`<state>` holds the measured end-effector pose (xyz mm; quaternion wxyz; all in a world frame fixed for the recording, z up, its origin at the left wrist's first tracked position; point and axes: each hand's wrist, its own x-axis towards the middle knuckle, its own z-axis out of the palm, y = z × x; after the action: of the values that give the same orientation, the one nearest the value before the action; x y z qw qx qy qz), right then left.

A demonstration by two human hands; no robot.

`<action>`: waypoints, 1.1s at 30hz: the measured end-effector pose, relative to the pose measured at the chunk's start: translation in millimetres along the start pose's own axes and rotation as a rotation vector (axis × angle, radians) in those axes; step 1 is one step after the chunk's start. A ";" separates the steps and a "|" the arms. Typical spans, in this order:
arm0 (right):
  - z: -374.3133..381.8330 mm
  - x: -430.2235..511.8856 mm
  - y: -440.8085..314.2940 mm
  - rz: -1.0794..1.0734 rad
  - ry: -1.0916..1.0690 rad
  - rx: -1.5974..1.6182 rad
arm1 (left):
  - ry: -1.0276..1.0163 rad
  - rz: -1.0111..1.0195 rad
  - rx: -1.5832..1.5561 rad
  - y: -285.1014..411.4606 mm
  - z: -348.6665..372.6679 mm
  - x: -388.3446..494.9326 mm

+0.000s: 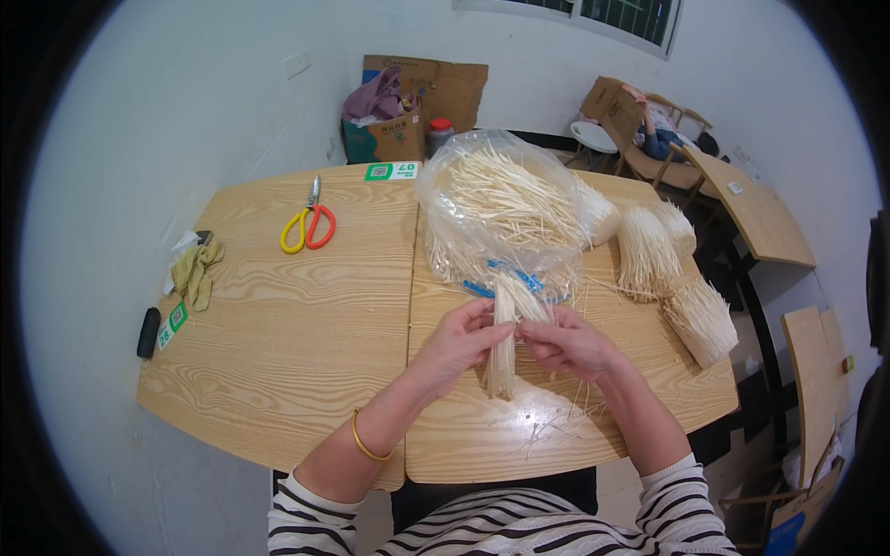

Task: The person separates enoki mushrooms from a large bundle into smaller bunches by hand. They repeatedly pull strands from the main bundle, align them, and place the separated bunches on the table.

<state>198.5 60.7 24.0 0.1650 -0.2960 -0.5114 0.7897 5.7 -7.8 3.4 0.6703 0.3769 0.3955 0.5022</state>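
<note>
A bundle of thin pale sticks or fibre strands (502, 365) is held upright between my two hands above the table. My left hand (464, 342) grips the bundle from its left side, with the thumb across the strands. On the other side, my right hand (567, 344) pinches part of the strands that fan out to the right; its fingertips are partly hidden. Just beyond my hands lies a clear plastic bag (434, 208) with blue print, filled with loose pale strands (514, 198). Stray strands (556, 425) are scattered on the tabletop near my right forearm.
Several thick tied bundles (646, 250) stand or lie at the right of the wooden table (334, 361). Scissors (308, 222) with yellow and red handles lie left of the bag. A yellowish cloth (198, 271) and a black object (148, 333) are at the left edge. Behind, a person (660, 139) reclines on chairs.
</note>
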 end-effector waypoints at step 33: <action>1.4 1.3 -2.6 -0.212 0.025 0.259 | -0.016 -0.027 -0.110 -0.7 -1.8 1.0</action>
<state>196.4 61.5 26.3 0.2904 -0.2265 -0.4315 0.8235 4.5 -6.8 2.0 0.6999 0.3382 0.3669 0.5111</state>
